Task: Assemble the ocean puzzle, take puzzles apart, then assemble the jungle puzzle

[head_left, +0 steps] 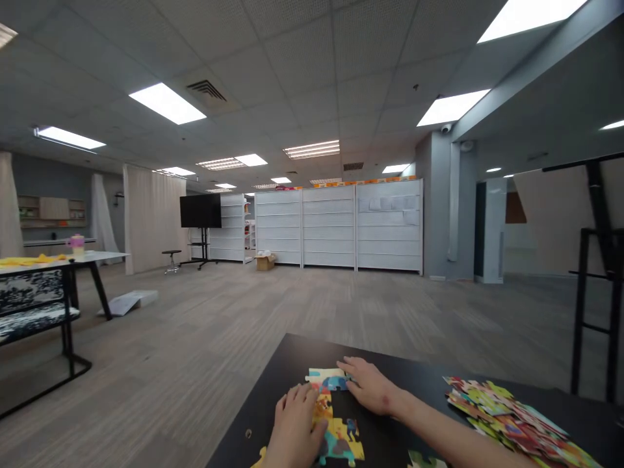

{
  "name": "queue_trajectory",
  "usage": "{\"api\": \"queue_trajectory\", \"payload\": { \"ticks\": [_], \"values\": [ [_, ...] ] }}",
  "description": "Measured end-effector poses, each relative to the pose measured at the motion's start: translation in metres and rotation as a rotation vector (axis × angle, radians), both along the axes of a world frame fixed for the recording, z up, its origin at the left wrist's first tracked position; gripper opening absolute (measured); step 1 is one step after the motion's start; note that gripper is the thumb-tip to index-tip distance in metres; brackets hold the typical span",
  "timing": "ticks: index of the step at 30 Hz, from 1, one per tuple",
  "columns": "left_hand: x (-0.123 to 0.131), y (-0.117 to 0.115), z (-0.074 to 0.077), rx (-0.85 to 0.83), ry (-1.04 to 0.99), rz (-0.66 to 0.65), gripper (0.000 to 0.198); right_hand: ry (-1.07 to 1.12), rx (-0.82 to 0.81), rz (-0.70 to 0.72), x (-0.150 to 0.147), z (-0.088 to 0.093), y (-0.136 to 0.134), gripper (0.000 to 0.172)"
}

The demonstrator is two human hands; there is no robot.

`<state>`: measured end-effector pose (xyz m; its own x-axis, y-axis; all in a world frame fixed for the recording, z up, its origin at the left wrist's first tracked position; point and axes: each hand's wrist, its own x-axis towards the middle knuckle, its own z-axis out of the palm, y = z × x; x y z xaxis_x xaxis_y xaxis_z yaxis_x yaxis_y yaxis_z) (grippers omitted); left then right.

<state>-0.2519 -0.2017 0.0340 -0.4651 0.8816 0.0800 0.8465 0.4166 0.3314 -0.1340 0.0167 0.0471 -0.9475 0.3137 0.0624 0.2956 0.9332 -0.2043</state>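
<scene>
A partly joined jigsaw puzzle [336, 439] with colourful cartoon pictures lies on the black table [385, 437] in front of me. My left hand [298, 419] rests palm down on its left side, fingers stretched forward and covering some pieces. At the far right corner of the joined pieces, my right hand [368, 383] lies low with its fingers apart, the fingertips touching the blue-and-cream top piece [330, 381]. Part of a yellow piece [259, 459] shows left of my left wrist. A greenish piece [425, 460] lies near the front edge of the view, below my right forearm.
A heap of loose puzzle pieces [511, 419] covers the table's right side. Beyond the table are carpeted floor, white shelving [329, 227], a screen on a stand [200, 212] and a cardboard box [265, 262]. Another table [92, 255] stands at left, a black metal frame [597, 312] at right.
</scene>
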Motion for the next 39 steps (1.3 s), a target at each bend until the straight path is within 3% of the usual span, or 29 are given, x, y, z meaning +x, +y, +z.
{"api": "queue_trajectory", "payload": {
  "ticks": [7,20,29,34,39],
  "values": [
    [-0.001,0.019,-0.009,-0.034,0.024,-0.018,0.059,-0.072,-0.098,0.020,0.007,-0.015,-0.010,0.057],
    [0.006,0.008,-0.001,-0.103,0.086,0.006,0.073,-0.022,-0.107,0.065,0.024,-0.013,-0.030,0.070],
    [0.008,0.007,0.000,-0.122,0.111,-0.009,0.065,0.002,-0.100,0.077,0.017,-0.010,-0.035,0.054],
    [0.007,0.008,-0.006,-0.113,0.105,-0.002,0.062,-0.021,-0.134,0.078,0.016,-0.006,-0.034,0.053],
    [0.005,0.010,-0.013,-0.102,0.072,-0.031,0.062,-0.038,-0.176,0.029,0.013,-0.005,-0.034,0.080]
  ]
}}
